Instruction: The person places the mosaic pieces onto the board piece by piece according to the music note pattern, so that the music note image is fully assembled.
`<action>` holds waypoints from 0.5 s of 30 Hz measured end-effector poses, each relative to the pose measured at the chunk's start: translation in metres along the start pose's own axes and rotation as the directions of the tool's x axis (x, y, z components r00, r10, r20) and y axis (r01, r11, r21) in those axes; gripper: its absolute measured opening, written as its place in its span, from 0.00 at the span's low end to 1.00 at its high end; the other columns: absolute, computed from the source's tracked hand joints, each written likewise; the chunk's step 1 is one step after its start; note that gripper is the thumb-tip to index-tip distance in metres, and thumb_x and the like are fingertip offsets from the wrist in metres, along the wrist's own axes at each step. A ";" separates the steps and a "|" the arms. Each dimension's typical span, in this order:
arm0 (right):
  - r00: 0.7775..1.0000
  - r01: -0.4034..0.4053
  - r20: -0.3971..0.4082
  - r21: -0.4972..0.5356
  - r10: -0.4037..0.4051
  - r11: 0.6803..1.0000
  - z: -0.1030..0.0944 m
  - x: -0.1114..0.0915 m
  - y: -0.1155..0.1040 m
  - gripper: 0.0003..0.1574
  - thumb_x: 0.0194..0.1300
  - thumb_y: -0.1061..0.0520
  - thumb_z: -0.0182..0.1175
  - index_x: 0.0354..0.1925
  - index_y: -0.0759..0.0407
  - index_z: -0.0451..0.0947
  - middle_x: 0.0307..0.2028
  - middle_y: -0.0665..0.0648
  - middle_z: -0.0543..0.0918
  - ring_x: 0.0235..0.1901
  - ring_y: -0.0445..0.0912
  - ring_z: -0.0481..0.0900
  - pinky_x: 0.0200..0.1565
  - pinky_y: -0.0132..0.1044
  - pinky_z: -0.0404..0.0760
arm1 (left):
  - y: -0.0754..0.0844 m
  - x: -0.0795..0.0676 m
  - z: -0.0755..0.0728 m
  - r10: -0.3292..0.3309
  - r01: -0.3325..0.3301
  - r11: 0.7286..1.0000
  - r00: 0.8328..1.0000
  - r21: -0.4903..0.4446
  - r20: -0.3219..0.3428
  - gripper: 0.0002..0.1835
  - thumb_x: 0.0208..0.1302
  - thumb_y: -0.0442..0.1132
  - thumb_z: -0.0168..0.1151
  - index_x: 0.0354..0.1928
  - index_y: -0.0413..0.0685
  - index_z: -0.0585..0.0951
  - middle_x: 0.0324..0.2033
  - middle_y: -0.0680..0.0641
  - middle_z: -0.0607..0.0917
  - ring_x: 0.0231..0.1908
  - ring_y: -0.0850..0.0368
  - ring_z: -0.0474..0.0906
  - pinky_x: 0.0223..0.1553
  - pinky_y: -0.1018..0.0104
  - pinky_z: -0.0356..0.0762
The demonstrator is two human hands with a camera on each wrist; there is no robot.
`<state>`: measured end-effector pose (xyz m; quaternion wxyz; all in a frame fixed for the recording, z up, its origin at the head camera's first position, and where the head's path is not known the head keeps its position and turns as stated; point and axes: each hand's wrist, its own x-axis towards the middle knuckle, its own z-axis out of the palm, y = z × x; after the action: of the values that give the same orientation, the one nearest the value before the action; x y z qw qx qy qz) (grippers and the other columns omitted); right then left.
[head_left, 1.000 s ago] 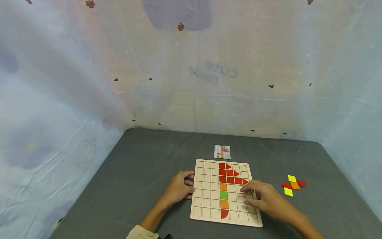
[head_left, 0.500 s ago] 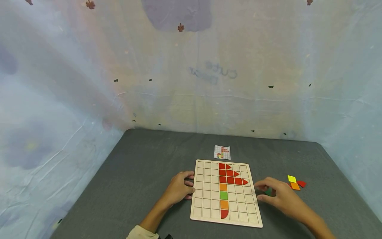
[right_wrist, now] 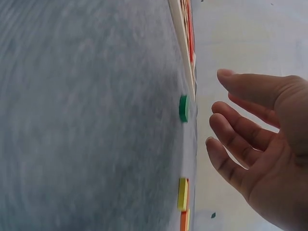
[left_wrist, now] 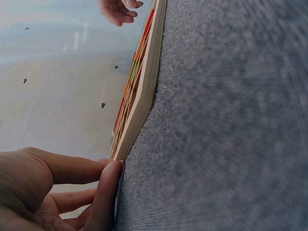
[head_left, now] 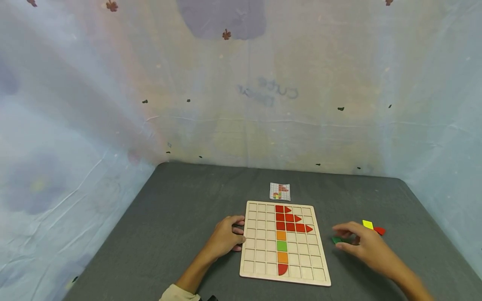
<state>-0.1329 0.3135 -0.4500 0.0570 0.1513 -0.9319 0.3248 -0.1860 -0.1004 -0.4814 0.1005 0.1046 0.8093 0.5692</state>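
The wooden grid board [head_left: 260,255] lies flat on the table with red, orange and green tiles in several of its cells. My left hand [head_left: 224,238] rests at its left edge. In the left wrist view, thumb and index fingertips [left_wrist: 111,166] touch that edge. To the right of the board, my right hand [head_left: 367,246] hovers with its fingers loosely bent and spread, holding nothing. A green piece [head_left: 336,240] lies on the table under its fingertips, and shows apart from the hand as a green block [right_wrist: 184,109] in the right wrist view.
A yellow tile [head_left: 367,224] and a red piece [head_left: 380,230] lie beyond my right hand; other loose pieces there are hidden by it. A small printed pattern card [head_left: 280,191] lies behind the board. A patterned curtain [head_left: 248,138] hangs at the table's far edge.
My right hand has moved right, off the board and over the loose pieces, covering some of them. The green piece has come into view. My left hand and the board have stayed in place.
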 end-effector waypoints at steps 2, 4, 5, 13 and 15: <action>1.000 -0.018 -0.010 -0.018 0.017 1.000 -0.002 -0.002 0.003 0.24 0.60 0.52 0.79 0.54 0.52 0.86 0.47 0.47 0.87 0.43 0.36 0.81 0.37 0.32 0.82 | 0.000 0.000 0.000 -0.004 0.004 1.000 1.000 0.001 -0.001 0.34 0.60 0.24 0.70 0.70 0.32 0.75 0.57 0.38 0.79 0.48 0.50 0.81 0.28 0.63 0.90; 0.999 -0.012 -0.037 -0.035 0.011 0.999 -0.003 -0.003 0.008 0.25 0.58 0.53 0.80 0.54 0.52 0.87 0.47 0.47 0.88 0.42 0.35 0.81 0.37 0.32 0.82 | 0.000 0.000 0.000 -0.006 0.006 1.000 1.000 0.003 -0.002 0.34 0.60 0.24 0.70 0.70 0.32 0.75 0.57 0.38 0.79 0.48 0.50 0.81 0.28 0.63 0.90; 0.999 -0.005 -0.053 -0.047 0.002 0.999 -0.003 -0.004 0.010 0.25 0.57 0.53 0.81 0.53 0.52 0.87 0.46 0.47 0.88 0.42 0.35 0.81 0.37 0.32 0.82 | 0.000 0.001 0.001 -0.009 0.009 1.000 1.000 0.005 -0.002 0.34 0.60 0.25 0.70 0.70 0.33 0.75 0.57 0.39 0.79 0.49 0.50 0.81 0.28 0.63 0.90; 0.997 -0.075 -0.039 -0.113 0.071 0.991 -0.013 -0.006 0.025 0.31 0.54 0.51 0.83 0.55 0.56 0.86 0.47 0.51 0.88 0.42 0.40 0.84 0.38 0.34 0.85 | 0.001 -0.002 0.000 0.012 -0.012 1.000 1.000 -0.011 0.006 0.35 0.59 0.23 0.71 0.70 0.31 0.75 0.58 0.37 0.79 0.49 0.48 0.82 0.29 0.60 0.90; 0.994 -0.113 -0.007 -0.125 0.113 0.986 -0.017 -0.007 0.028 0.33 0.56 0.50 0.82 0.58 0.57 0.85 0.50 0.52 0.88 0.44 0.44 0.86 0.40 0.35 0.86 | 0.002 -0.002 0.000 0.012 -0.012 1.000 1.000 -0.016 0.005 0.35 0.59 0.23 0.71 0.70 0.31 0.75 0.58 0.37 0.79 0.49 0.48 0.82 0.29 0.60 0.90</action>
<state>-0.1352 0.3471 -0.4546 0.0478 0.0941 -0.9575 0.2685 -0.1839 -0.1006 -0.4794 0.1000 0.1100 0.8038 0.5761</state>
